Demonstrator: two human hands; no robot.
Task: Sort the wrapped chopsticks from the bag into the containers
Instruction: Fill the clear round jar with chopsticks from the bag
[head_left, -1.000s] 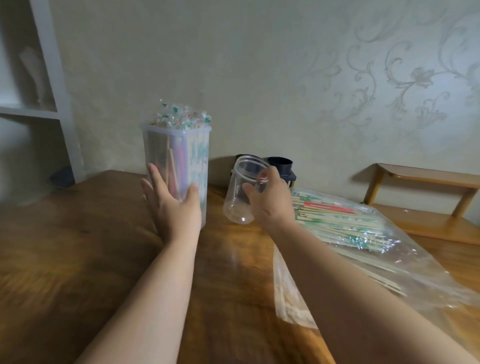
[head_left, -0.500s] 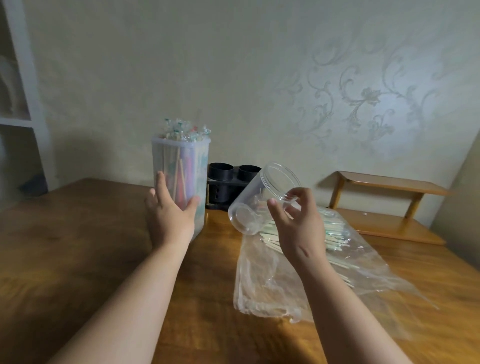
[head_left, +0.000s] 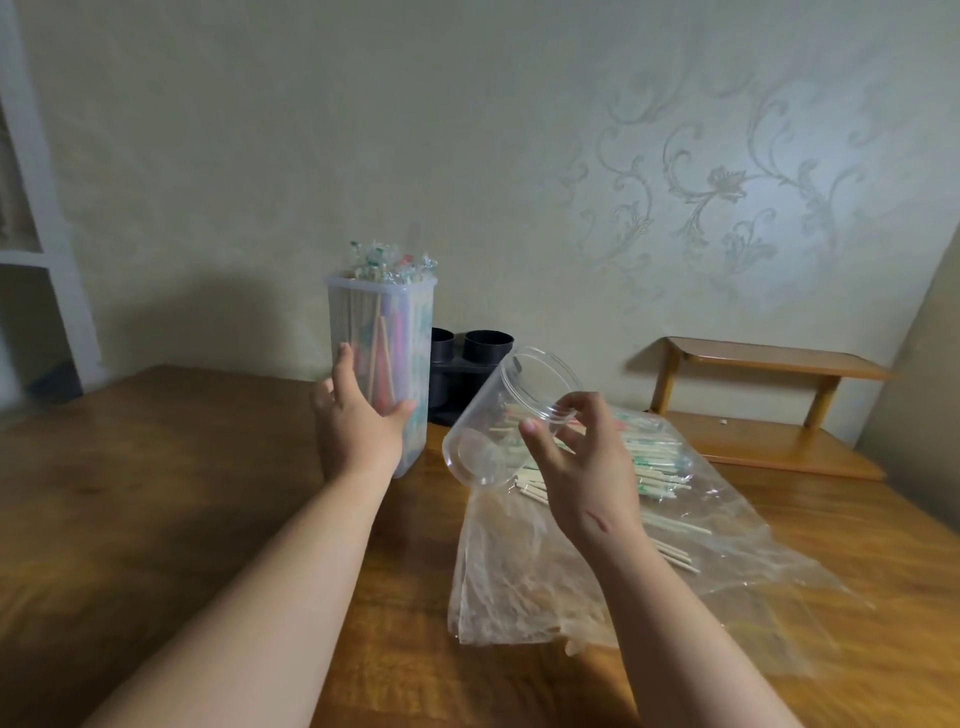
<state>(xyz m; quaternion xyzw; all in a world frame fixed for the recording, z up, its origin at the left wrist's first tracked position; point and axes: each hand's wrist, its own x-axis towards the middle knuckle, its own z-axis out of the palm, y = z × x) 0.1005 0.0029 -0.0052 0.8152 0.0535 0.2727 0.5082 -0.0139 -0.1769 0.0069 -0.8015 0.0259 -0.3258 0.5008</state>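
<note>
A tall translucent container (head_left: 384, 332) packed with wrapped chopsticks stands upright on the wooden table (head_left: 156, 493). My left hand (head_left: 353, 421) grips its near side, thumb on the right, fingers on the left. My right hand (head_left: 582, 467) pinches the rim of an empty clear round jar (head_left: 498, 426), held tilted above the table with its mouth up and to the right. A clear plastic bag (head_left: 545, 571) lies flat on the table to the right. Wrapped chopsticks (head_left: 654, 457) lie in a loose heap in it, partly hidden behind my right hand.
A black two-cup holder (head_left: 467, 364) stands against the wall behind the tall container. A low wooden shelf (head_left: 769, 395) sits at the back right of the table. A white shelf unit (head_left: 36, 234) is at the far left.
My right hand has lifted the empty jar from near the black holder and carried it right, tilting it over the bag. My left hand stays on the tall container.
</note>
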